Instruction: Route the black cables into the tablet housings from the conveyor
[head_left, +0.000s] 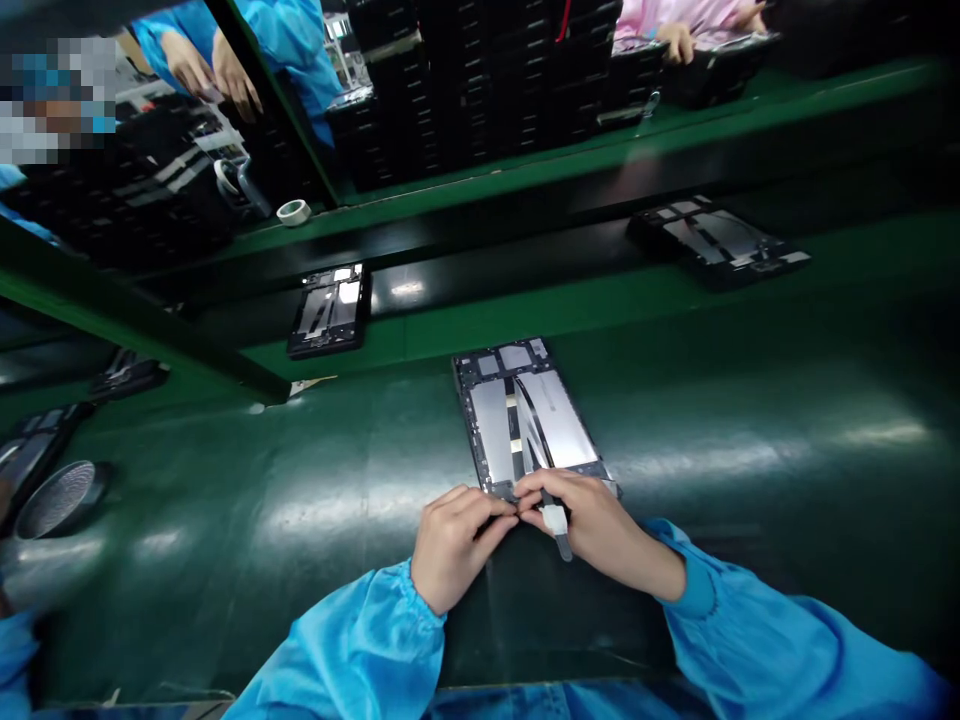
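Observation:
An opened tablet chassis [525, 415] lies face down on the green bench, its silver battery cells and flat cables showing. My left hand [454, 545] rests at its near edge with fingers pinched together against the frame. My right hand [600, 530] is closed round a small white-tipped tool [556, 525] whose dark handle points toward me. Both hands meet at the chassis's near edge, over a dark mat [540, 620]. What the left fingertips pinch is too small to make out.
Two more opened tablets lie on the conveyor, one at centre left [330, 310] and one at far right [712, 240]. A tape roll [293, 211] sits beyond. A round metal dish [60, 497] stands at left. Stacked black trays [480, 90] and other workers' hands [210, 70] are behind.

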